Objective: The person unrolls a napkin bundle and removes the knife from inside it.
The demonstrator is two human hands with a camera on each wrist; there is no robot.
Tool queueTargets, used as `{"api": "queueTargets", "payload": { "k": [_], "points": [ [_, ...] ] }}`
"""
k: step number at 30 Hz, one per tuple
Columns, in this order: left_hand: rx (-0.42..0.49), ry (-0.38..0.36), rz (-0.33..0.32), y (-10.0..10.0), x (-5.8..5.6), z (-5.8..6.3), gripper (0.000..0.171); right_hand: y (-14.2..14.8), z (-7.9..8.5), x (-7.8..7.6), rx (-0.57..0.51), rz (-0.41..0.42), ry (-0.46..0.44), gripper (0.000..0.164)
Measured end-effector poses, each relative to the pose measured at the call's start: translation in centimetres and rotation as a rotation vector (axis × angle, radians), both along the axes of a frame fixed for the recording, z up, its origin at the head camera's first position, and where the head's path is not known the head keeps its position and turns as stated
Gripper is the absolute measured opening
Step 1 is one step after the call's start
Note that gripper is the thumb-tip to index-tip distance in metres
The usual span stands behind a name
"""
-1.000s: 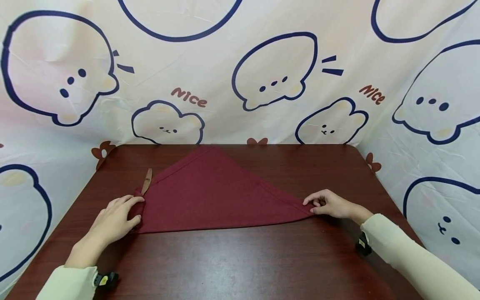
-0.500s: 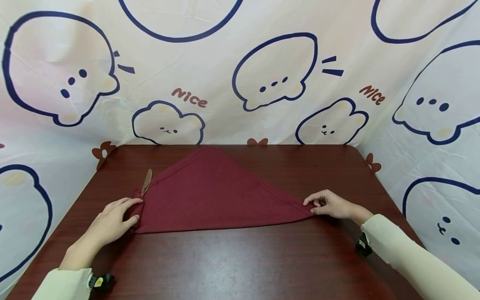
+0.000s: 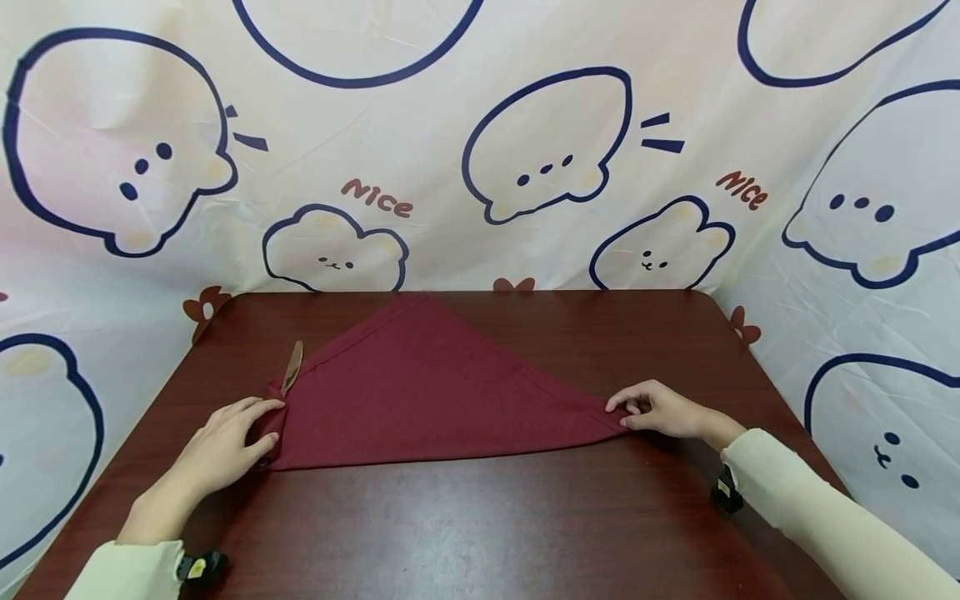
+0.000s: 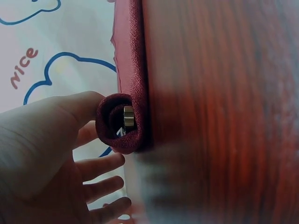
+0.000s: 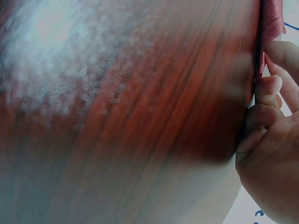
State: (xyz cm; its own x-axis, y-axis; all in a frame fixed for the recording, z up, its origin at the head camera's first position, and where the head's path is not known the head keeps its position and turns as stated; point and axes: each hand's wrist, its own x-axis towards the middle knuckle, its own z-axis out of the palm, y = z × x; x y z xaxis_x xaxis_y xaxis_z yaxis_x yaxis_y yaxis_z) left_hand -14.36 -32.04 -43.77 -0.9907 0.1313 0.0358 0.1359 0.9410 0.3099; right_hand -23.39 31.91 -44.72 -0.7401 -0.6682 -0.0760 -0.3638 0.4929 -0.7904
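Note:
A dark red cloth napkin (image 3: 420, 392) lies on the table, spread roughly as a triangle with its point away from me. Its left end is rolled up, and a gold-coloured table knife blade (image 3: 293, 367) sticks out of the roll's far end. My left hand (image 3: 221, 442) grips this roll (image 4: 135, 135) between thumb and fingers. Inside the roll's near opening a gold metal end (image 4: 129, 116) shows beside a small silvery end; the rest is hidden in the cloth. At the other side, my right hand (image 3: 663, 408) pinches the napkin's right corner between thumb and index finger.
The brown wooden table (image 3: 480, 533) reflects light in front of the napkin. Behind and at both sides hangs a pale curtain (image 3: 435, 150) with cartoon prints, close to the table's edges.
My left hand has shifted slightly to the left on the rolled end, then stayed nearly still. The right hand holds its place on the corner. The knife blade has barely moved.

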Motion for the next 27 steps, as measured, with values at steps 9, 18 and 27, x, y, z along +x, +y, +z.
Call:
{"api": "queueTargets", "payload": {
  "k": [9,18,27],
  "points": [
    [0.004,0.024,-0.01,0.2,0.2,0.2,0.047,0.1,-0.2,-0.1,0.013,-0.008,-0.002,0.018],
    [-0.002,0.061,-0.053,1.2,0.0,0.9,0.047,0.1,-0.4,-0.2,0.033,-0.012,-0.009,0.019],
    [-0.059,0.022,-0.08,1.8,0.0,0.5,0.056,0.1,-0.4,-0.3,0.034,-0.013,-0.016,0.018]
  ]
}}
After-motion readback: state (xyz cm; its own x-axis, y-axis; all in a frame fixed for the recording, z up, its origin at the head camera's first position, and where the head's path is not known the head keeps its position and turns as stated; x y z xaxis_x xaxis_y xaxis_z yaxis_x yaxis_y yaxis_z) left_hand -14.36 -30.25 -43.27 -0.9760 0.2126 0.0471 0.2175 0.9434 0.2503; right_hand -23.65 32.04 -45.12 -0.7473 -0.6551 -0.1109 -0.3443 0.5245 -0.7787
